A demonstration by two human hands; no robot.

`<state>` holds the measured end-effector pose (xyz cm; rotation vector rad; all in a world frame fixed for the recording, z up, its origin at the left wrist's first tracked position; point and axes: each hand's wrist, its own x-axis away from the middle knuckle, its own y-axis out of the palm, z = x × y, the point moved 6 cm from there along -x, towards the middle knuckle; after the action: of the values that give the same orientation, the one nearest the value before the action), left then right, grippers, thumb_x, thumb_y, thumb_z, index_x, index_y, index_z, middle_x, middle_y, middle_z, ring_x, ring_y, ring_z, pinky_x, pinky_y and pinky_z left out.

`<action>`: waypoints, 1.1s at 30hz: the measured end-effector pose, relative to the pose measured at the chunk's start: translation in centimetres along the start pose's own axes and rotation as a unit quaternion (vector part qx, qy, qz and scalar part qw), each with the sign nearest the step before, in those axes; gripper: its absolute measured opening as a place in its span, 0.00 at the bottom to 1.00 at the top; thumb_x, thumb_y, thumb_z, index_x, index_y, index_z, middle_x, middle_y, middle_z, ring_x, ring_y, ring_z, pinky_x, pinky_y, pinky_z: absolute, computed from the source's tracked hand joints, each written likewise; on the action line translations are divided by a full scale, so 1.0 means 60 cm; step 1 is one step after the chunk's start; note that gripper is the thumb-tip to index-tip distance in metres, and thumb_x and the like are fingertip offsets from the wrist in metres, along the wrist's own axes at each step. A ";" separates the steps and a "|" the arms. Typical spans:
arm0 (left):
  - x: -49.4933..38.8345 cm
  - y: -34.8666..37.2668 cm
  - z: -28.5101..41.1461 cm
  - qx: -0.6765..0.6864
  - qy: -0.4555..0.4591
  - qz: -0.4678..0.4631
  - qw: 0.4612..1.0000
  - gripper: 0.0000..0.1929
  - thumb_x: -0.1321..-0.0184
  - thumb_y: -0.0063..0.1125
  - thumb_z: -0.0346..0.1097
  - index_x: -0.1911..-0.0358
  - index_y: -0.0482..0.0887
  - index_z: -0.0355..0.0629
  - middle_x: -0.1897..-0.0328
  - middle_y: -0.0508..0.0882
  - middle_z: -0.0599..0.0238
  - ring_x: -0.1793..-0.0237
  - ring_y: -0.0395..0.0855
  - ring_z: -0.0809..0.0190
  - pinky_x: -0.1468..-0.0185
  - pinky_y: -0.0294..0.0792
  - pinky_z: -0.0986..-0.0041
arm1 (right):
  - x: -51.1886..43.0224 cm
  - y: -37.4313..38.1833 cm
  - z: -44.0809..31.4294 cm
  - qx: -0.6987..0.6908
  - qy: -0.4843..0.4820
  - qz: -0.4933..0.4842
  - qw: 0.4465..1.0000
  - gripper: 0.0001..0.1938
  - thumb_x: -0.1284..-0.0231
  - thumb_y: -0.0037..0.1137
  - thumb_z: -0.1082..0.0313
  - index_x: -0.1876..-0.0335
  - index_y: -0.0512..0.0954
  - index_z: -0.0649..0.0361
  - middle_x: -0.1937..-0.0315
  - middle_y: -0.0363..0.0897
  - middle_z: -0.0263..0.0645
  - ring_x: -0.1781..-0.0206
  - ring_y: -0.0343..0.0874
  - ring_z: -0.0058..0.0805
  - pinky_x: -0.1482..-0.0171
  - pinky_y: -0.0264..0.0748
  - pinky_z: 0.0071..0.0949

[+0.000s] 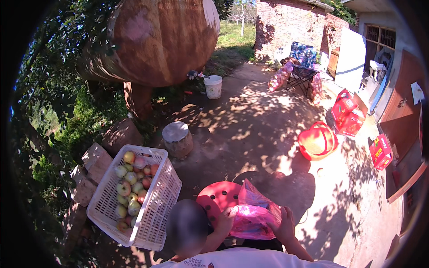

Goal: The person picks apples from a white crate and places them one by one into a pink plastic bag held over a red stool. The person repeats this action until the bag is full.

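Observation:
A thin pink plastic bag (253,217) is stretched between my two hands at the lower centre, over a red round stool (219,197) with holes in its seat. My left hand (228,217) grips the bag's left side. On its right side, my right hand (283,224) holds the plastic too. What the bag contains cannot be made out. Left of me stands a white slatted plastic crate (157,201) with many apples (124,188), yellow-green and red, some seemingly in clear film. A blurred dark round shape covers the area beside my left forearm.
A concrete stump (177,139) and a white bucket (213,87) stand ahead, below a large rusty tank (164,40). To the right are a red basket (317,140) and red cartons (348,112). Filled net bags (281,76) lean by a folding chair (302,60).

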<state>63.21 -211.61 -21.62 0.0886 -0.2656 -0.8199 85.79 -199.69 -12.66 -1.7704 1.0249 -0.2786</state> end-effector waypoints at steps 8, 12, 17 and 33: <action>0.006 -0.021 0.023 -0.045 0.027 0.098 0.994 0.14 0.30 0.56 0.43 0.64 0.87 0.40 0.78 0.75 0.79 0.75 0.67 0.77 0.70 0.63 0.76 | 0.026 0.001 -0.006 -0.050 0.013 -0.014 0.999 0.28 0.45 0.66 0.52 0.43 0.73 0.59 0.43 0.73 0.49 0.44 0.76 0.53 0.46 0.74 0.47; 0.009 -0.023 0.003 -0.019 -0.021 0.057 0.998 0.13 0.29 0.55 0.43 0.64 0.86 0.41 0.74 0.77 0.78 0.72 0.70 0.76 0.67 0.66 0.77 | 0.011 0.032 0.039 -0.080 0.106 -0.089 0.987 0.21 0.40 0.61 0.54 0.45 0.76 0.55 0.49 0.79 0.48 0.51 0.81 0.52 0.52 0.78 0.45; -0.008 -0.030 -0.066 0.113 -0.071 -0.006 0.991 0.13 0.27 0.50 0.41 0.49 0.82 0.41 0.57 0.83 0.71 0.58 0.80 0.71 0.50 0.73 0.75 | -0.009 0.040 0.026 -0.130 0.071 -0.035 0.988 0.20 0.39 0.61 0.54 0.46 0.77 0.55 0.50 0.80 0.50 0.53 0.82 0.52 0.52 0.78 0.45; 0.035 0.012 -0.068 0.411 -0.218 -0.028 0.885 0.21 0.26 0.46 0.48 0.39 0.73 0.44 0.40 0.80 0.61 0.40 0.78 0.54 0.34 0.68 0.55 | 0.009 0.164 0.131 -0.723 0.332 0.051 0.603 0.13 0.30 0.46 0.74 0.43 0.74 0.63 0.48 0.81 0.44 0.50 0.82 0.34 0.46 0.80 0.36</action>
<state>66.16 -212.74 -24.99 0.7174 -1.0359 -0.7290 85.89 -196.01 -24.69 -3.1333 2.2779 0.0852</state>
